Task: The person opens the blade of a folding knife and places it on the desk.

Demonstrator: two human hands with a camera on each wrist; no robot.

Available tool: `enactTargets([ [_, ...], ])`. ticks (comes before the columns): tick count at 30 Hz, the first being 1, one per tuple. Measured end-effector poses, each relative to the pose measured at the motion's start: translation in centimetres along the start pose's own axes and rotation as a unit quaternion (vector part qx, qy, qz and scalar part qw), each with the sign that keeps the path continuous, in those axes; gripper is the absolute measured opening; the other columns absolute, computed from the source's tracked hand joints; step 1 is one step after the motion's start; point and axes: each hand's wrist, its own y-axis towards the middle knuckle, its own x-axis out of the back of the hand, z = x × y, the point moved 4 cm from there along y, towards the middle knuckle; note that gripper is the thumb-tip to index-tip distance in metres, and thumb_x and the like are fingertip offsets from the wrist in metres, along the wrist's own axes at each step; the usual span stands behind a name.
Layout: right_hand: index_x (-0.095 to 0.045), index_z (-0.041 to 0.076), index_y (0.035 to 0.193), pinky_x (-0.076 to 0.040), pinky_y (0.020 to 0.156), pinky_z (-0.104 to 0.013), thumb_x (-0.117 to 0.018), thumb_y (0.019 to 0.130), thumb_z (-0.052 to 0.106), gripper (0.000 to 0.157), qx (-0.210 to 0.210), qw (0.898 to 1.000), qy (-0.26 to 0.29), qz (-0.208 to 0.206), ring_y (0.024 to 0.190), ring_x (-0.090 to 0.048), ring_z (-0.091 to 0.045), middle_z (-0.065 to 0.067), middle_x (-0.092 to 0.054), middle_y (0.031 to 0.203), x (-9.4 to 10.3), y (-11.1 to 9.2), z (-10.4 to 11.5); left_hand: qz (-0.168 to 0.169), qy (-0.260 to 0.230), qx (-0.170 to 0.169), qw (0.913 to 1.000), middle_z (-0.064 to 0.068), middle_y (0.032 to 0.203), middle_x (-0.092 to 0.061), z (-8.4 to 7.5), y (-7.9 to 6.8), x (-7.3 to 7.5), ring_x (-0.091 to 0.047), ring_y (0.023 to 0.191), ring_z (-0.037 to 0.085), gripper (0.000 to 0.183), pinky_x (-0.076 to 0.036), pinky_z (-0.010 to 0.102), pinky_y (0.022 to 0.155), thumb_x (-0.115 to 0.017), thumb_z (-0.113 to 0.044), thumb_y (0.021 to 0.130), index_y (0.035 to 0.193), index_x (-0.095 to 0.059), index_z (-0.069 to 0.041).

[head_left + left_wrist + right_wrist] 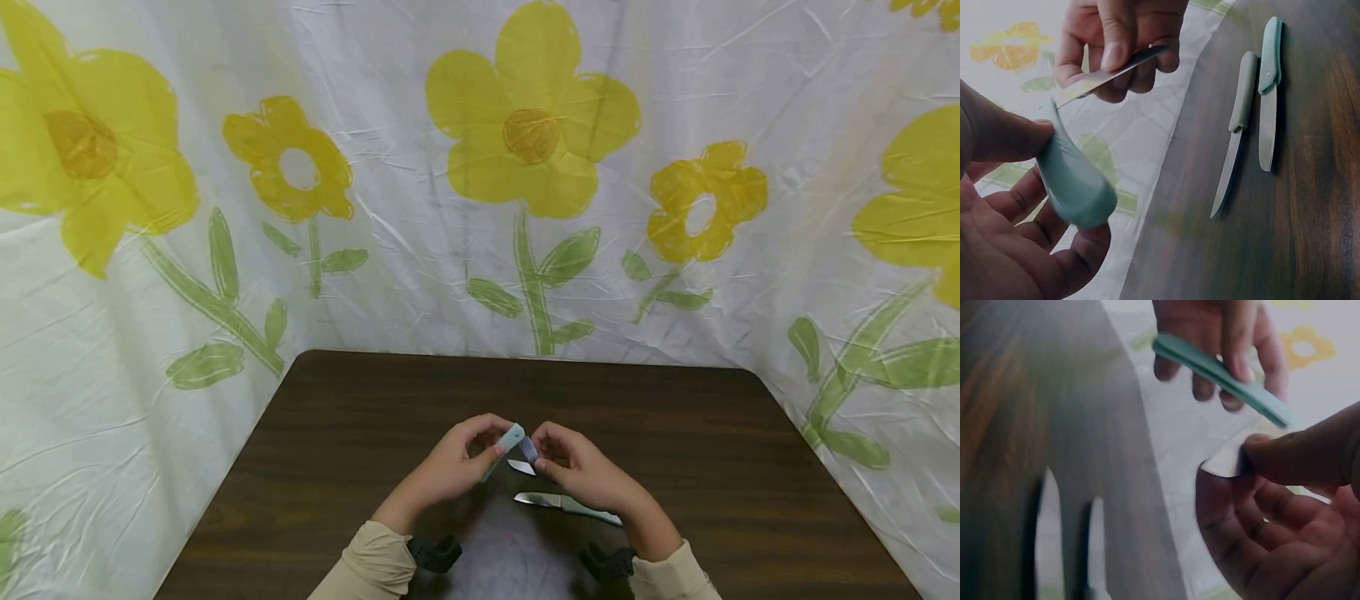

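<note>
Above the table, my left hand (456,460) grips the pale green handle (1079,172) of a folding knife between thumb and fingers. My right hand (588,473) pinches the same knife's metal blade (1094,82), thumb on one face and fingers on the other. The blade stands out at an angle from the end of the handle. Two more folding knives lie unfolded on the table. The nearer knife (573,505) lies below my right hand in the head view; the other knife (522,467) shows only its blade there, the rest hidden behind my right hand.
A dark wood-grain table (337,417) stretches out in front of me. Behind it and at both sides hangs a white curtain (397,275) printed with yellow flowers. Dark bands (433,554) sit at both wrists beside the beige sleeves.
</note>
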Motion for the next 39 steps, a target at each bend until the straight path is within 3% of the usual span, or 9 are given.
enactTargets([
  [6,-0.058,0.006,0.113,-0.052,0.083,-0.028,-0.058,0.109,0.011,0.006,-0.008,0.998,-0.051,0.046,0.097,-0.062,-0.014,-0.008,-0.062,0.107,0.6,-0.8,0.6,0.031,0.032,-0.01,0.999,0.003,0.113,-0.066,-0.2,-0.4,-0.1,-0.061,0.101,0.017,0.024,-0.052,0.029,0.082,-0.062,-0.011,0.107,0.128,-0.071,-0.017],
  [12,-0.057,0.006,0.108,-0.048,0.072,-0.026,-0.059,0.109,0.01,0.004,0.003,0.989,-0.107,0.1,0.084,-0.056,-0.006,0.0,-0.059,0.095,0.7,-1.3,1.0,0.089,0.066,-0.02,0.9936,0.0,0.102,-0.062,-0.4,-0.7,-0.2,-0.055,0.089,0.011,0.023,-0.049,0.025,0.076,-0.061,-0.009,0.107,0.125,-0.072,-0.019],
  [15,-0.057,0.006,0.108,-0.049,0.072,-0.025,-0.059,0.109,0.011,0.006,0.001,0.987,-0.111,0.116,0.084,-0.056,-0.004,0.0,-0.059,0.095,0.5,-1.4,0.9,0.097,0.076,-0.018,0.9922,-0.002,0.102,-0.06,-0.6,-0.9,-0.2,-0.053,0.087,0.009,0.024,-0.048,0.025,0.076,-0.06,-0.009,0.108,0.125,-0.072,-0.019],
  [21,-0.061,0.009,0.111,-0.055,0.08,-0.028,-0.063,0.108,0.014,0.006,-0.016,0.994,-0.091,0.054,0.097,-0.065,-0.012,-0.005,-0.066,0.106,0.5,-1.3,0.1,0.041,0.109,-0.045,0.9921,-0.002,0.108,-0.065,-0.5,-1.0,-0.4,-0.058,0.096,0.01,0.026,-0.052,0.029,0.087,-0.062,-0.005,0.106,0.128,-0.073,-0.013],
  [25,-0.066,0.009,0.113,-0.058,0.088,-0.032,-0.066,0.106,0.015,0.009,-0.02,0.997,-0.077,0.021,0.106,-0.069,-0.017,-0.007,-0.069,0.112,0.4,-1.3,-0.4,0.017,0.114,-0.037,0.9927,-0.002,0.107,-0.065,-0.2,-1.3,-0.3,-0.06,0.099,0.009,0.028,-0.053,0.03,0.092,-0.063,-0.003,0.105,0.13,-0.074,-0.011],
  [34,-0.072,0.005,0.12,-0.059,0.082,-0.029,-0.07,0.104,0.017,0.02,-0.02,0.997,-0.072,-0.001,0.099,-0.068,-0.011,-0.012,-0.073,0.114,0.2,-1.4,-0.8,0.014,0.12,-0.024,0.9924,-0.003,0.103,-0.064,0.0,-1.6,-0.2,-0.055,0.09,0.006,0.03,-0.05,0.027,0.083,-0.062,-0.007,0.106,0.134,-0.073,-0.011],
  [39,-0.074,0.006,0.119,-0.061,0.082,-0.03,-0.07,0.104,0.016,0.019,-0.011,0.997,-0.074,-0.014,0.098,-0.07,-0.01,-0.011,-0.075,0.114,0.2,-1.6,-0.9,0.03,0.11,-0.017,0.9933,-0.002,0.102,-0.061,-0.1,-1.8,-0.4,-0.052,0.084,0.006,0.036,-0.047,0.023,0.074,-0.061,-0.004,0.106,0.141,-0.068,-0.009],
])
